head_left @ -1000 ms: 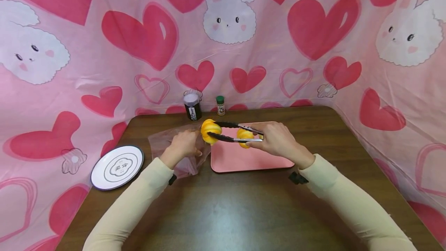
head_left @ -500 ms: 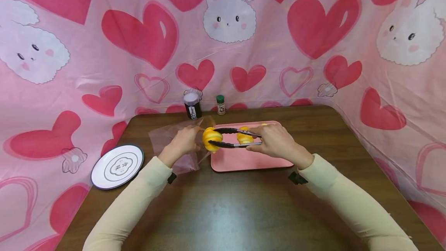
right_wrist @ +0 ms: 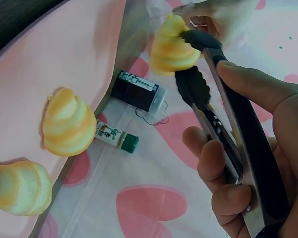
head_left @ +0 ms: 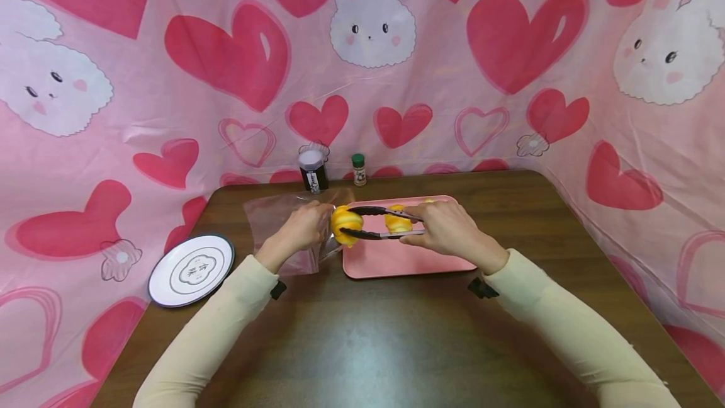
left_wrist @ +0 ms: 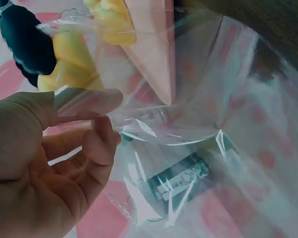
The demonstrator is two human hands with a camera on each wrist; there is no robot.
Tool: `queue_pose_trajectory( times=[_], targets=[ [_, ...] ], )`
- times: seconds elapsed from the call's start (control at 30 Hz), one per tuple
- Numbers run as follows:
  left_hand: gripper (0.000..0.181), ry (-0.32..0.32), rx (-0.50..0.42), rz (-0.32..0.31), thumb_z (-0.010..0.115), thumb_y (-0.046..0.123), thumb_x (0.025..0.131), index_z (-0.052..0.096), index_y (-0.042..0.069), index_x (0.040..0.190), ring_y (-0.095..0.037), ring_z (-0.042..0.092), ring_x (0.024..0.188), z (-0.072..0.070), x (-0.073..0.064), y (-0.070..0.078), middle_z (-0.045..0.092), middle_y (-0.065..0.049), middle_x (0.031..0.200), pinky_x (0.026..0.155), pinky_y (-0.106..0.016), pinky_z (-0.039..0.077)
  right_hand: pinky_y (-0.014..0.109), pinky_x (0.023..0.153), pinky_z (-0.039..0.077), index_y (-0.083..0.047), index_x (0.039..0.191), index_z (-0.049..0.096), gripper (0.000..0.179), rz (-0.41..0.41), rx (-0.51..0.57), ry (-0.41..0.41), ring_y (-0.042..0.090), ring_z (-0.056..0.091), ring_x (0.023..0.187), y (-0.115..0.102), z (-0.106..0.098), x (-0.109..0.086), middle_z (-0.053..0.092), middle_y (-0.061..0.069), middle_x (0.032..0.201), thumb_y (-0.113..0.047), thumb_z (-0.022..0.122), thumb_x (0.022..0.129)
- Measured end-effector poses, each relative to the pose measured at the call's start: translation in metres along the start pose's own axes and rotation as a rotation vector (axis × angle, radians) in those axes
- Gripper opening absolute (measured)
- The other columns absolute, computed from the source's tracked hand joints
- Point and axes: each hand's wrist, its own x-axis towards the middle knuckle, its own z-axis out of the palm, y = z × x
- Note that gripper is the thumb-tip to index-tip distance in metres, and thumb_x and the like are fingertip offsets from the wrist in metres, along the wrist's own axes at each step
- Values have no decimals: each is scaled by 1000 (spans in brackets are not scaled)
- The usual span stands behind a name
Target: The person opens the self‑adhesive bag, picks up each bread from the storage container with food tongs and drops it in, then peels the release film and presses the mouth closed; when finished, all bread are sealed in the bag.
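My left hand (head_left: pixel 303 228) pinches the edge of a clear plastic bag (left_wrist: pixel 228 119) between thumb and fingers, and the bag's mouth stands partly spread. My right hand (head_left: pixel 447 225) holds metal tongs (right_wrist: pixel 241 134) with black tips, thumb on one arm and fingers curled round the other. Between the tips sits a yellow, swirled bread roll (head_left: pixel 345 226), held in the air close beside the left fingers. In the left wrist view the bag's film overlaps this roll. Two similar rolls, a nearer bread roll (right_wrist: pixel 69 124) and a second bread roll (right_wrist: pixel 21 188), lie on a pink tray (head_left: pixel 408 260).
A white plate (head_left: pixel 192 272) with a dark rim lies at the table's left. At the back stand a dark jar with a pale lid (head_left: pixel 313 172) and a small green-capped bottle (head_left: pixel 359 170). Patterned pink cloth (head_left: pixel 374 93) hangs behind the wooden table (head_left: pixel 362 332).
The tongs and roll have come slightly down and to the right. My left hand has shifted a little up and right, bringing the bag's edge up beside the roll.
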Motion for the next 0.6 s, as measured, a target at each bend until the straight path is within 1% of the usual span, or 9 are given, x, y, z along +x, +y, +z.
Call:
queue_pose_trajectory(
  times=[0.07,0.17,0.2,0.3,0.47,0.57,0.6],
  targets=[
    [44,15,3,28,70,5,84,63,2,128,-35,65,98,1,0,0,64,-17,114,88,-51,57,40,80,56,-16,123,73,60,-7,-11,5,17,68,84,0,0,1,77,2,107,-52,82,77],
    [48,12,12,48,72,6,82,62,1,128,-35,66,98,1,0,0,64,-17,116,88,-50,57,37,77,55,-16,122,73,59,-20,-30,18,16,69,82,-1,1,1,78,0,104,-53,81,77],
    [54,3,15,48,75,5,78,61,0,130,-35,65,100,1,0,0,63,-18,118,89,-50,57,37,76,55,-17,122,73,59,-23,-31,23,15,69,81,-1,2,1,78,0,103,-53,81,77],
    [66,-17,16,45,79,4,73,57,-2,135,-35,65,103,0,0,1,61,-20,124,90,-50,56,34,71,55,-17,122,73,59,-31,-29,35,14,68,76,-2,2,2,78,0,103,-53,82,76],
    [72,-15,-17,57,82,4,72,54,-4,138,-35,64,108,0,0,2,59,-21,128,90,-50,57,29,62,50,-18,122,74,57,-31,-16,22,12,58,65,-2,4,3,78,0,101,-49,84,75],
    [75,-18,-28,58,82,3,71,53,-4,140,-35,63,110,1,0,3,57,-21,132,91,-48,56,27,59,46,-18,120,74,55,-34,-23,25,11,53,62,-3,5,4,77,-2,95,-49,84,75],
    [76,-25,-35,49,82,3,71,52,-4,141,-34,63,111,1,0,3,57,-20,134,91,-48,56,26,58,45,-19,119,75,54,-33,-26,29,10,53,61,-3,5,4,77,-3,91,-49,84,75]
  ],
)
